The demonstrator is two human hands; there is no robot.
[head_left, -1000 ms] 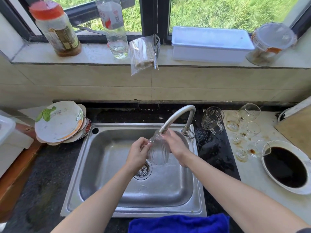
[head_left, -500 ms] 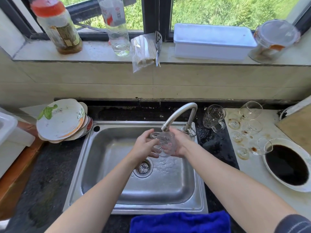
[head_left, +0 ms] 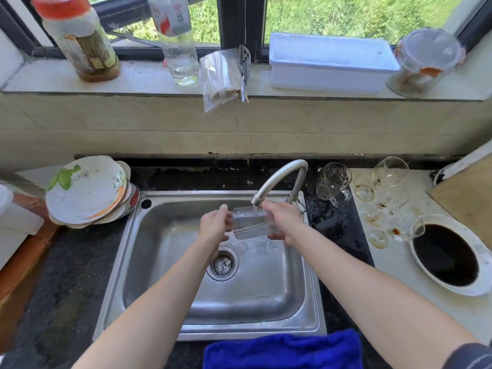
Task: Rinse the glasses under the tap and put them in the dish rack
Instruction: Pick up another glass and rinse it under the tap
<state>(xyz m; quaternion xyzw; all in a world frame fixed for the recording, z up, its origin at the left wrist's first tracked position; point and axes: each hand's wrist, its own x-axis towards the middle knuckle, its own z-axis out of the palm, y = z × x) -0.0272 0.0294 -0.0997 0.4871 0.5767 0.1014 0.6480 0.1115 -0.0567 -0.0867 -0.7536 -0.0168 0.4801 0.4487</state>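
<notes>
A clear ribbed glass point(head_left: 250, 223) is held upright over the steel sink point(head_left: 170, 275), right under the spout of the curved tap point(head_left: 279, 177), with water running into it. My left hand point(head_left: 214, 227) grips its left side and my right hand point(head_left: 283, 222) wraps its right side. A glass mug point(head_left: 332, 183) stands on the dark counter right of the tap. Several dirty stemmed glasses point(head_left: 383, 201) stand or lie on the pale counter further right. No dish rack is in view.
A stack of dirty plates point(head_left: 85, 191) sits left of the sink. A bowl of dark liquid point(head_left: 447, 257) is at the right, a wooden board point(head_left: 468, 198) behind it. A blue cloth point(head_left: 282, 350) lies at the front edge. Jars, a bottle and a white box point(head_left: 330, 62) line the sill.
The glass went from tilted, mouth towards the spout, to upright under the running water. Both hands stayed on it and shifted slightly.
</notes>
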